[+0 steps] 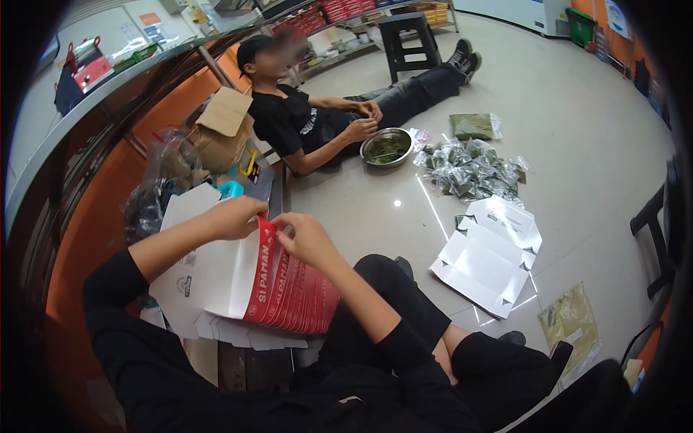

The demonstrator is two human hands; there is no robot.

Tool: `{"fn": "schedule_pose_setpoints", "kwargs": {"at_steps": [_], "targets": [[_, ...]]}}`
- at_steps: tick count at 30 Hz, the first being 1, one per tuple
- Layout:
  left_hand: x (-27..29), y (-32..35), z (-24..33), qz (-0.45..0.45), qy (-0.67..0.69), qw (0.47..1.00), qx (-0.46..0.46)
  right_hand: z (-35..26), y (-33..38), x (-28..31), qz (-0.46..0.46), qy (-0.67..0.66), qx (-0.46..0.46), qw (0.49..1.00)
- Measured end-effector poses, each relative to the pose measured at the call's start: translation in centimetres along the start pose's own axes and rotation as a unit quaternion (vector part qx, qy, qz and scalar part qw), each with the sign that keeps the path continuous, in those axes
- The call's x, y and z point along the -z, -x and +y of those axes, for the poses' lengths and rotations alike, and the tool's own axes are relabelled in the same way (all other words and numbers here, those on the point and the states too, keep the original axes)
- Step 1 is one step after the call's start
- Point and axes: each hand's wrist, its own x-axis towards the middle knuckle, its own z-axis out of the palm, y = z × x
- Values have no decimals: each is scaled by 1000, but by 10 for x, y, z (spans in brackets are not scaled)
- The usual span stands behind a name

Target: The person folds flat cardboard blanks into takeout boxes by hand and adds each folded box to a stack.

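Beside my left leg is a row of nested cardboard boxes (pixel 289 292), red outside with white print and white inside. At the upper corner of the front box, my left hand (pixel 242 216) has its fingers closed on the edge. My right hand (pixel 309 237) pinches the same red rim just to the right. Part of the grip is hidden behind the fingers. White flaps (pixel 189 285) spread out on the left side of the boxes. Flat on the floor to my right lies an unfolded white carton (pixel 484 267).
A person (pixel 289 123) sits on the floor ahead, hands over a metal bowl (pixel 386 160) of green leaves. Right of it lie a heap of small clear packets (pixel 473 169) and a larger green bag (pixel 473 125). A black stool (pixel 409 47) stands behind; a metal counter (pixel 155 61) runs left.
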Motion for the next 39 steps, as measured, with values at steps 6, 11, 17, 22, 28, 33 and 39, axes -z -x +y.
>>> {"fn": "schedule_pose_setpoints", "kwargs": {"at_steps": [6,11,17,22,28,33,39], "targets": [[-12,3,-2,95,75,991,-58,-7,12,-8,73,-39,-62,995],[-21,-2,-5,74,134,987,-54,1,9,-7,59,-77,-102,990],[-22,1,-3,38,191,981,6,9,9,-9,80,-91,-88,989],[-19,0,-3,24,161,987,2,8,8,-12,76,-78,-85,990],[-29,-7,-7,13,165,986,-17,14,12,-14,103,-72,-82,989],[-42,-8,-8,113,135,982,-73,16,15,-8,81,-96,-86,988],[-47,-4,-3,163,158,970,-83,12,21,-3,53,-161,-113,979]]}}
